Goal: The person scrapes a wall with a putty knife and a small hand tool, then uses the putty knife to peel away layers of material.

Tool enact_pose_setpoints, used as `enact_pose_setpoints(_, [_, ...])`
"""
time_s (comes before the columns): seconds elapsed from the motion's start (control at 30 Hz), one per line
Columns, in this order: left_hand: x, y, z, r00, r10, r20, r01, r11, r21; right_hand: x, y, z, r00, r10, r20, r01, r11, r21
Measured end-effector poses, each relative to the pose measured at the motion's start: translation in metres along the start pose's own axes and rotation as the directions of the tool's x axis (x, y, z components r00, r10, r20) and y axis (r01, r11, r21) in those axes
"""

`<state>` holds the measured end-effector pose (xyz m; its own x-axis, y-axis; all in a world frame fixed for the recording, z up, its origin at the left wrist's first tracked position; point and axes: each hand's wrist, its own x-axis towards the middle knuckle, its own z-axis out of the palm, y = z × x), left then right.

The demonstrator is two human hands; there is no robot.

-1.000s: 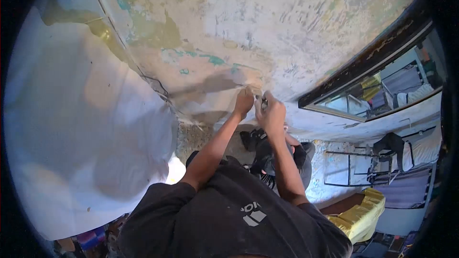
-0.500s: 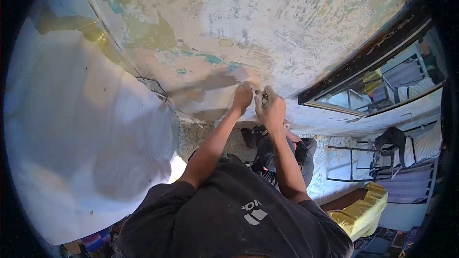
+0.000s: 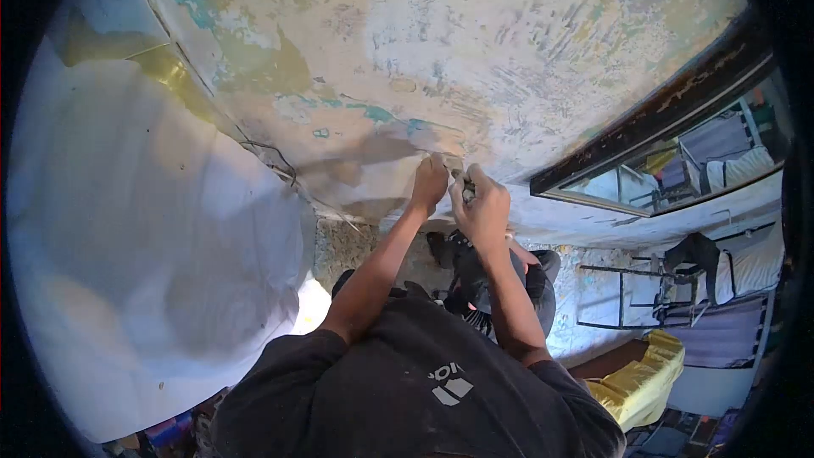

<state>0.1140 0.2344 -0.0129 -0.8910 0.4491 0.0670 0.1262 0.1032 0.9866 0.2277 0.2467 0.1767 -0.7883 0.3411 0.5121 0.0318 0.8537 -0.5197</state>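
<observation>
At wall (image 3: 509, 59), left hand (image 3: 431, 180), right hand (image 3: 482, 205) unmoved.

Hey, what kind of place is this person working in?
Probably a run-down room in an old house: a wall of patchy, peeling paint, a dark-framed window, and metal-frame furniture past it. The left hand touches the wall; the right hand grips a small tool against it.

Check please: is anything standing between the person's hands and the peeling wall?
Nothing visible does. The left hand rests directly on the peeling wall. The right hand holds a small dark tool against the wall, close beside the left hand.
</observation>
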Motion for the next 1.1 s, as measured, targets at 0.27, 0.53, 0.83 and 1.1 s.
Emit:
enact_pose_setpoints(0.27, [-0.007,0.023,-0.019,0.991,0.094,0.098,-0.114,0.967,0.230,0.008,-0.009,-0.002,0.994,0.046,0.100,-0.036,0.994,-0.100])
enact_pose_setpoints(0.53, [-0.003,0.035,-0.026,0.942,-0.261,0.212,0.326,0.865,-0.382,0.015,-0.009,0.001,0.994,0.007,0.109,0.004,0.995,-0.101])
enact_pose_setpoints(0.83, [-0.009,0.043,-0.028,0.979,-0.169,0.116,0.203,0.878,-0.433,0.013,-0.010,0.003,0.994,-0.024,0.107,0.030,0.998,-0.055])
enact_pose_setpoints(1.1, [0.006,-0.017,0.000,1.000,-0.012,0.005,0.012,0.997,-0.075,0.013,0.007,0.007,0.990,0.010,0.138,-0.007,1.000,-0.019])
